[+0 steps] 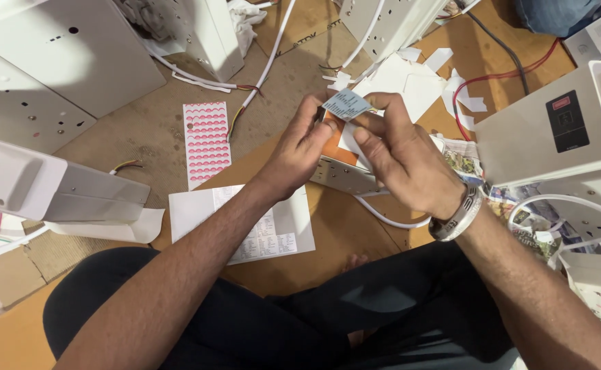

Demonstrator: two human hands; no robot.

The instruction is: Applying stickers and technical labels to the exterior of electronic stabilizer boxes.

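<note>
Nearest, black-trousered legs [259, 322] sit crossed on a brown floor [328, 226]. Just beyond the left forearm lies a white printed sheet [273, 233], and past it a sheet of pink stickers [206, 142]. Both hands meet over a white metal unit [345, 175]: the left hand [297, 154] curls its fingers against a small pale-blue label [346, 105], and the right hand [403, 157], a metal bracelet [457, 218] at its wrist, pinches the same label between thumb and forefinger. An orange patch under the label probably belongs to the unit, though the fingers hide most of it. Farther off lie white paper scraps [410, 79], white cables [266, 65] and more white casings [54, 62].
</note>
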